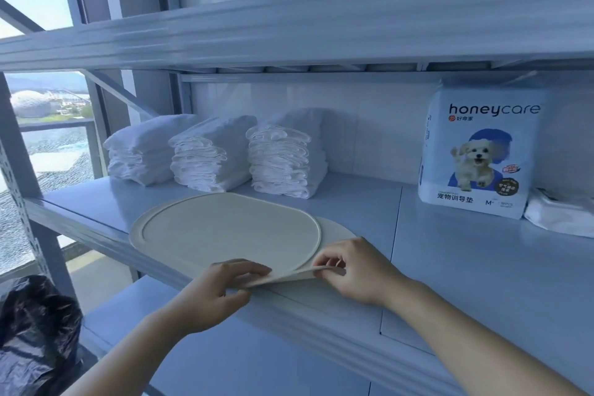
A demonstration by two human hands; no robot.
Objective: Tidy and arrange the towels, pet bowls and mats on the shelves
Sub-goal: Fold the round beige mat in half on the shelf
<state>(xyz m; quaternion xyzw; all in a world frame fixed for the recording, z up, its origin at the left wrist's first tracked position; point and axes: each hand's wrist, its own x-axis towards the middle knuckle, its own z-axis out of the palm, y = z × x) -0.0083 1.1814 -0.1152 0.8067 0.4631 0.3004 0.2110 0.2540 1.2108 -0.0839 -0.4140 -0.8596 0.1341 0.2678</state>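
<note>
Two flat beige mats lie stacked at the front edge of the middle shelf, just in front of three piles of folded white towels. The top mat is oval-ish with a raised rim line. The left hand and right hand each pinch the near edge, which curls up between them. Can't tell which mat's edge that is. The lower mat only peeks out on the right, and the white packet beside the honeycare pack is cut off by the frame.
</note>
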